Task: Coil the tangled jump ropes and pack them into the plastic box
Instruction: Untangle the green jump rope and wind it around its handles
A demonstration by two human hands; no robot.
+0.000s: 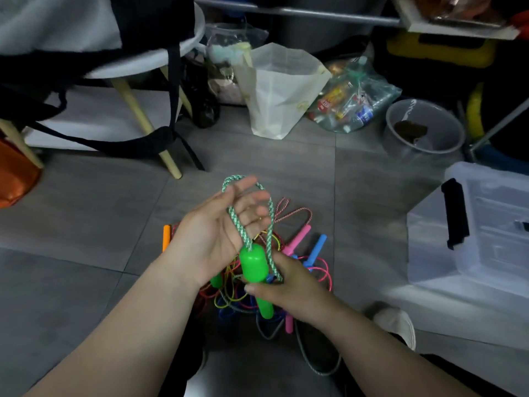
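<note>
A green-and-white braided jump rope (236, 220) loops around the spread fingers of my left hand (217, 233), palm up above the pile. Its green handle (253, 266) hangs at the heel of that hand. My right hand (286, 290) grips the same handle lower down and pinches the rope beside it. Beneath both hands lies a tangle of jump ropes (257, 299) on the floor, with pink (296, 242), blue (315, 250) and orange (166, 237) handles sticking out. The clear plastic box (469, 239) with a black latch stands at the right, lid on.
A white stool with wooden legs (143, 116) and black bag straps stands at the back left. A white paper bag (282, 90), a bag of bottles (352, 101) and a grey bowl (423, 127) sit at the back. A white shoe (398, 325) is near my right arm.
</note>
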